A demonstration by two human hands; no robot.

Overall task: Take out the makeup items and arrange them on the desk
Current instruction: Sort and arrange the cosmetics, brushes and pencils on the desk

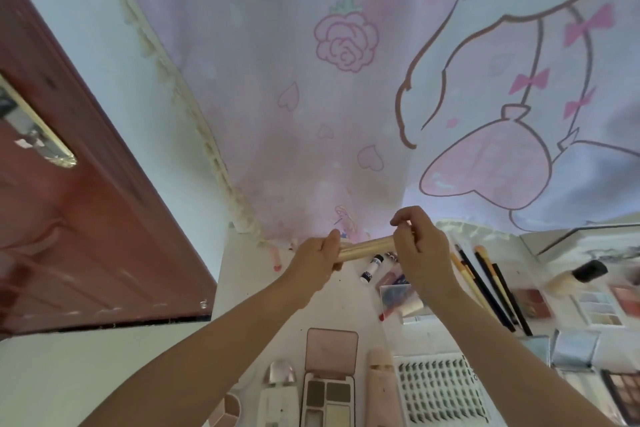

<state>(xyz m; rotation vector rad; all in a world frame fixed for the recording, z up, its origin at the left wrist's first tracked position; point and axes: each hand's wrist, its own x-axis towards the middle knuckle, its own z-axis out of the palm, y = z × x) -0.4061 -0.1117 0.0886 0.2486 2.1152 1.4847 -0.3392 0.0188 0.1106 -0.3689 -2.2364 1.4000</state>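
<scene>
both hands (317, 258) (417, 250) gripping gold tube (367, 248) — above desk (249, 274), near curtain (311, 97)

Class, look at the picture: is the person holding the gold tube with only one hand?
No: the left hand grips one end of the gold tube and the right hand grips the other.
</scene>
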